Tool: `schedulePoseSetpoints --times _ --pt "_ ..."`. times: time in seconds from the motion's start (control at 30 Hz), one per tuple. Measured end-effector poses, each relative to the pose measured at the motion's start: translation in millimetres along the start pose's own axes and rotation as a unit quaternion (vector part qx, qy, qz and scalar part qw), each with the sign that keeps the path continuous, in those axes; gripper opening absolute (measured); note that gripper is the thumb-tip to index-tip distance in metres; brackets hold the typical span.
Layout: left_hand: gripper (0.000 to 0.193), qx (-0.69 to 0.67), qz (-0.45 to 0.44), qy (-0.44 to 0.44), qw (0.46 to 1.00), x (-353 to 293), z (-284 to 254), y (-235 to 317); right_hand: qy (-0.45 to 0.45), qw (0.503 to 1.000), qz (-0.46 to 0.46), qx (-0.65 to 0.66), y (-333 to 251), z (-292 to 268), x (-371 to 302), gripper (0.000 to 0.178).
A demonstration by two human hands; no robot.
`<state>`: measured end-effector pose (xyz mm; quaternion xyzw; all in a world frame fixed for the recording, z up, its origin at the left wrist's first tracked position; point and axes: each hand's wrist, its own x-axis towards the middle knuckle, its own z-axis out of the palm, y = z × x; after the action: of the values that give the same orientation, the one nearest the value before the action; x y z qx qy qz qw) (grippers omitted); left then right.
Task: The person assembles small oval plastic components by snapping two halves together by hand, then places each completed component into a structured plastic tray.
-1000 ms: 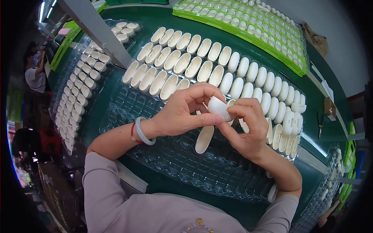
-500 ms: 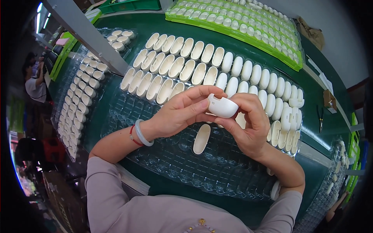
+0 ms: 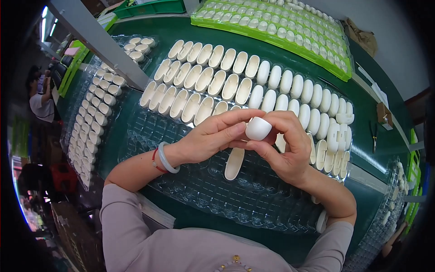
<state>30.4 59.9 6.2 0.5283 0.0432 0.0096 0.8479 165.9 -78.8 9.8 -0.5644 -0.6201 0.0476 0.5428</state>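
Between the fingertips of both hands I hold a white rounded plastic shell (image 3: 258, 128), its smooth curved end toward me. My left hand (image 3: 217, 134) grips it from the left, and my right hand (image 3: 288, 144) pinches it from the right. Below them, one oblong hollow shell (image 3: 234, 164) lies open side up on the clear plastic tray (image 3: 213, 190). Beyond my hands, rows of cream hollow shells (image 3: 192, 107) sit at the left of the tray. Smooth white shells (image 3: 296, 86), rounded side up, fill its right part.
A second clear tray of small cups (image 3: 97, 113) stands at the left, beside a grey metal post (image 3: 97, 41). Green trays of white parts (image 3: 276, 31) lie at the back. Pliers (image 3: 374, 137) and a small cardboard box (image 3: 385, 116) rest at the right. Another person (image 3: 41, 97) sits far left.
The shell in my hands has been turned, so its notched side no longer shows and its rounded end faces me. Both hands stay nearly in place.
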Motion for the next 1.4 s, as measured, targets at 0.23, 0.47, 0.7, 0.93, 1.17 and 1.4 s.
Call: schedulePoseSetpoints --times 0.23,0.47,0.7,0.93,1.17,1.4 --pt "0.042 0.037 -0.013 -0.007 0.999 -1.5 0.7 3.5 0.001 1.000 0.007 0.014 -0.7 1.9 -0.2 0.042" --pt "0.042 0.202 -0.005 -0.004 0.979 -3.3 0.3 0.9 -0.010 0.995 0.097 0.013 0.5 -1.1 -6.4 0.038" --pt "0.058 0.389 0.139 0.048 0.909 -13.0 12.9 10.2 -0.044 0.996 0.074 0.007 0.0 6.4 -2.7 0.024" --pt "0.037 0.546 0.260 0.110 0.789 -61.5 2.2 35.9 -0.051 0.995 0.080 -0.015 0.9 2.9 -17.3 0.014" --pt "0.018 0.782 0.100 0.382 0.482 -160.9 -123.7 116.0 -0.164 0.983 0.084 -0.017 4.4 20.4 -17.8 0.005" --pt "0.015 0.826 0.088 0.428 0.356 -148.5 -300.9 184.7 -0.184 0.978 0.088 -0.051 8.4 25.1 -18.6 0.003"
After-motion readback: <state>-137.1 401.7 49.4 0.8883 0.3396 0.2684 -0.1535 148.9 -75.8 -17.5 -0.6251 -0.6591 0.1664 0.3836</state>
